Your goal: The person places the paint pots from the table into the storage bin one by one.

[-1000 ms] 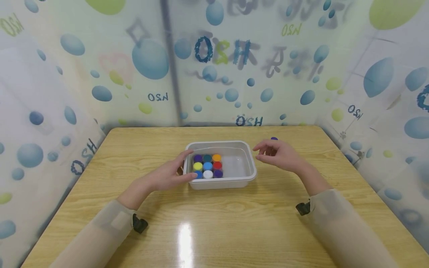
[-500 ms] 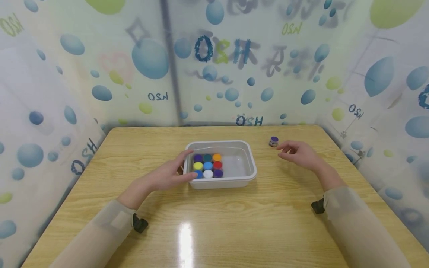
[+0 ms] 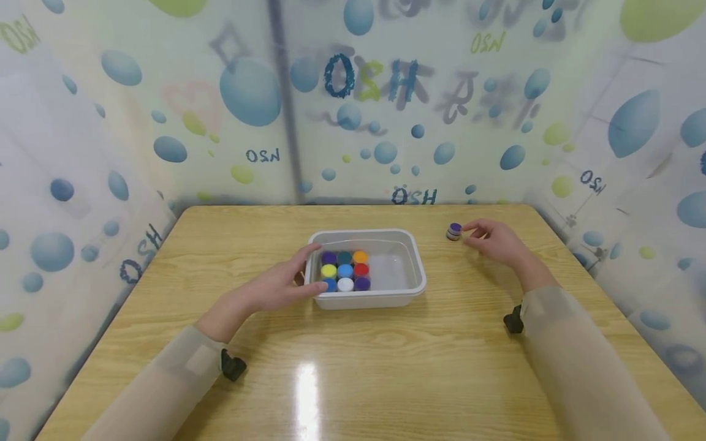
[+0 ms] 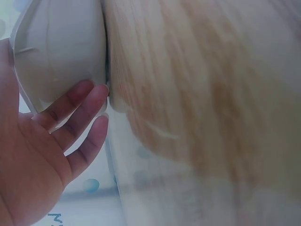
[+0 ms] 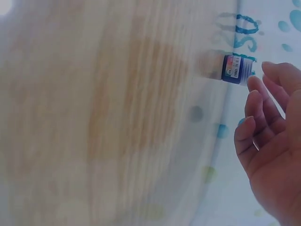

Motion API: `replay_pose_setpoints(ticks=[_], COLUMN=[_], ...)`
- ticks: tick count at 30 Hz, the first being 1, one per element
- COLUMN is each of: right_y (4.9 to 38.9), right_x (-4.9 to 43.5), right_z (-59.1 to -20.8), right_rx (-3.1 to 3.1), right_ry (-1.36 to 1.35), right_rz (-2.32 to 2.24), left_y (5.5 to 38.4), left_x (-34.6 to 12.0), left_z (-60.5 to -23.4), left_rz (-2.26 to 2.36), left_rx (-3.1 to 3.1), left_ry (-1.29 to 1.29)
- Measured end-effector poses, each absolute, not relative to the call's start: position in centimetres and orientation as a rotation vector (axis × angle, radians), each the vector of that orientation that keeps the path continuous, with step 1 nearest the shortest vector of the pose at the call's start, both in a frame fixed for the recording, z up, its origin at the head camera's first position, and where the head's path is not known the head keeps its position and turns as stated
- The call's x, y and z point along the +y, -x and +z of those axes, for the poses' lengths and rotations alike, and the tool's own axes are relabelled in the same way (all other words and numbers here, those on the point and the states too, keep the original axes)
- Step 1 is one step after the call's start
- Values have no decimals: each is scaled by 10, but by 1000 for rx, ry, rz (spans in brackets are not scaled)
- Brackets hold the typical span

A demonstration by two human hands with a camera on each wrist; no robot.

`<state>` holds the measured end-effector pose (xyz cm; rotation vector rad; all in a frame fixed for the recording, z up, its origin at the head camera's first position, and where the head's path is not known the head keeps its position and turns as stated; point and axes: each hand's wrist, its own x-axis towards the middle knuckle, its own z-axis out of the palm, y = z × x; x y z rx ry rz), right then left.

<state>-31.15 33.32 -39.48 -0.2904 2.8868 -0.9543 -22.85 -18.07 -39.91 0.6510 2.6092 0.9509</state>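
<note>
A white plastic tub [image 3: 386, 300] stands on the table with small paint jars [image 3: 345, 271] grouped in its left half. Their lids are purple, teal, orange, yellow, blue, red and white. My left hand [image 3: 276, 283] grips the tub's left end, thumb over the front rim. In the left wrist view its fingers [image 4: 77, 125] lie along the outer wall. One more paint jar [image 3: 454, 232], with a purple lid and printed label, stands upright at the back right. My right hand [image 3: 493, 241] is just right of it, fingers loosely bent, fingertips close beside the lid with nothing held.
The wooden table [image 3: 364, 367] runs back to a patterned curtain [image 3: 353, 141], which also closes in both sides. The tub's right half shows bare floor. Dark wrist cameras [image 3: 514, 320] sit at both cuffs.
My right hand has moved right and back from beside the tub to the lone paint jar, which it partly covered before. My left hand has stayed on the tub.
</note>
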Motion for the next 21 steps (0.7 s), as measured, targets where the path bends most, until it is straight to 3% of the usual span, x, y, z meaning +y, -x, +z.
replay_pose_setpoints(ticks=[13,21], right_y=[334,331], right_x=[322,309], right_z=[-404,-400], right_rx=[2821,2864], right_ry=[203,145], right_rz=[-898,-819], left_y=[229,230], left_x=[-183,-183], left_z=[-399,-399], left_rz=[947,953], left_rx=[2595,2592], left_ry=[-671,-678])
